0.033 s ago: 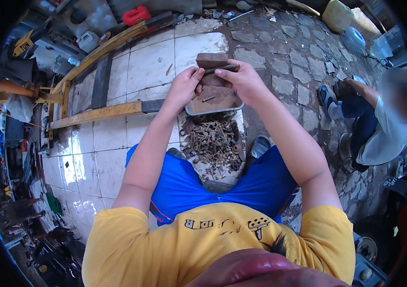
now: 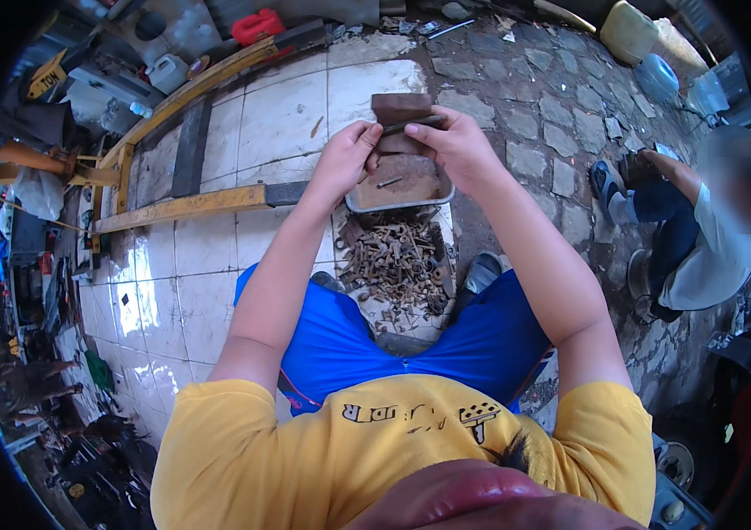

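My left hand (image 2: 345,162) and my right hand (image 2: 464,152) are raised over a shallow rectangular pan (image 2: 400,207), fingers closed. Between them they pinch a thin, dark, rod-like metal piece (image 2: 411,125), held almost level; its exact kind is unclear. Just beyond the fingers lies a brown block (image 2: 401,108). The pan's inside is rusty brown, and a small bolt (image 2: 388,183) lies in it. On the near side of the pan, between my feet, spreads a pile of rusty bolts, nuts and washers (image 2: 393,261).
To the left, a yellow and black metal frame (image 2: 190,210) lies across white floor tiles. Grey paving stones (image 2: 552,106) cover the right side, where another person (image 2: 702,238) sits. A red jerrycan (image 2: 256,26) and plastic containers (image 2: 653,78) stand at the back.
The whole view has shifted slightly to the right. My hands keep the same grip on the rod-like piece.
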{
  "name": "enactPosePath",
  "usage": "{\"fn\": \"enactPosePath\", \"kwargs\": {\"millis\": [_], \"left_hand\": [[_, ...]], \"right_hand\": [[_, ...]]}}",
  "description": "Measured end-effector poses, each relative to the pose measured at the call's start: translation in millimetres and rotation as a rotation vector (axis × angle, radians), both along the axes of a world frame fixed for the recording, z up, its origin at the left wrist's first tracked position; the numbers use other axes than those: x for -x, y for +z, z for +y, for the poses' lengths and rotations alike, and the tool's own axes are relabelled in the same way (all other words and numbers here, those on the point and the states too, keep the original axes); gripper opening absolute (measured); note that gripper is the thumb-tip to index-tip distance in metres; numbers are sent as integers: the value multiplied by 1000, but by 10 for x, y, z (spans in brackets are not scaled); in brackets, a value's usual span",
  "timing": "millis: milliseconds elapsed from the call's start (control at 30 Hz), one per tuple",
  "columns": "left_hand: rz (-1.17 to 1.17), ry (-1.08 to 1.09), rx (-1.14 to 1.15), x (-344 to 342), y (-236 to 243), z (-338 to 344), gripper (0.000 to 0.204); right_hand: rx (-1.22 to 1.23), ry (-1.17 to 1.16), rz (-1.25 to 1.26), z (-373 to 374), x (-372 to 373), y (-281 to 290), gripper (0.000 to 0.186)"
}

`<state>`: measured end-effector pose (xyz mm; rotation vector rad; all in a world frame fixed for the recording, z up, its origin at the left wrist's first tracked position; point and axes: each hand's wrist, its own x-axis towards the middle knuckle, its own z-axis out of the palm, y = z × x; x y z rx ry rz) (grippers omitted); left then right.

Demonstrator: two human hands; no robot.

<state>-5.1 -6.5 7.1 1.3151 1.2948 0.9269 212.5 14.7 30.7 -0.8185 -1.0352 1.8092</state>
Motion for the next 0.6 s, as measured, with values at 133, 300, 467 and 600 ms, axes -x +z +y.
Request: {"fn": "enactPosePath", "kwargs": {"millis": [133,300,467,600], "left_hand": [[37,9,22,-39,65,31,52],[67,3,-11,-7,101,82,52],[26,25,-85,72,62,146,41],[-404,56,-18,128,278,118,40]], "right_hand": [[4,32,-39,-82,-9,98,32],[36,-39,10,79,-4,42,32],[54,-18,-7,76,-35,130,33],[1,-28,-134,74,-82,120,36]]}}
